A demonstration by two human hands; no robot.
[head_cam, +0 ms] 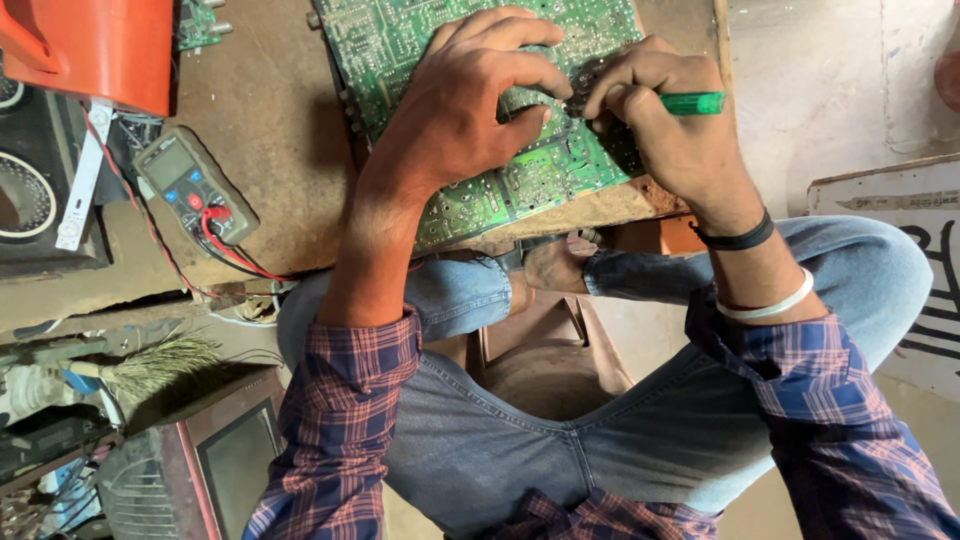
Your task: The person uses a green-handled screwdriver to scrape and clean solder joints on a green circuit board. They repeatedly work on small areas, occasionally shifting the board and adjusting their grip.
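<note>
A large green circuit board (400, 40) lies solder side up on a brown workbench (270, 130). My left hand (470, 100) rests on the board with fingers curled, pinching at a spot near its middle. My right hand (660, 110) grips a green-handled tool (695, 102), its tip hidden under my fingers where it meets the board beside the left fingertips. A black band and a white bangle sit on my right wrist.
A grey multimeter (190, 185) with red and black leads lies on the bench at the left. An orange object (90, 45) and a speaker (25, 190) stand at the far left. A small brush (160, 362) and a dark screen (235, 460) lie below. My knees in jeans sit under the bench edge.
</note>
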